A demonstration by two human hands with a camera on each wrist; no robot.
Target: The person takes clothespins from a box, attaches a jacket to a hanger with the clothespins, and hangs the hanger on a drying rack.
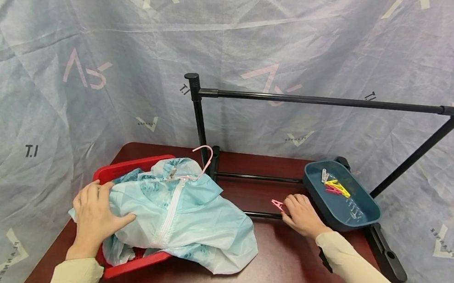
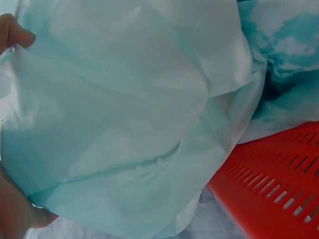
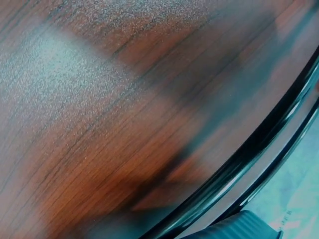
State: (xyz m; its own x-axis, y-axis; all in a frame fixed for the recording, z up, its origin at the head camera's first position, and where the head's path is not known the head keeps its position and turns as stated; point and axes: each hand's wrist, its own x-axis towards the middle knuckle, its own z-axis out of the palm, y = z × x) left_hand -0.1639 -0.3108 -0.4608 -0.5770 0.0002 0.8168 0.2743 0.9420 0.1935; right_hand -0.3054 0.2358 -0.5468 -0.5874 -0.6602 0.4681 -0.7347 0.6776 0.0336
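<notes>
A pale blue zip-up jacket (image 1: 201, 224) lies on a pink hanger (image 1: 207, 158), draped over the red basket (image 1: 134, 268). My left hand (image 1: 94, 210) rests on the jacket's left side, thumb spread away from the fingers. In the left wrist view the thumb and a fingertip (image 2: 22, 37) lie against the pale cloth (image 2: 114, 114). Between the fingertips of my right hand (image 1: 302, 214) is a pink clothespin (image 1: 277, 205), above the table just left of the blue tub (image 1: 339, 220). Neither that hand nor the clothespin shows in the right wrist view.
A black garment rack (image 1: 322, 101) stands at the back of the dark red table (image 1: 271, 270). Its lower bars cross the tabletop behind the right hand. Several yellow, pink and white clothespins (image 1: 336, 187) lie in the blue tub at the right.
</notes>
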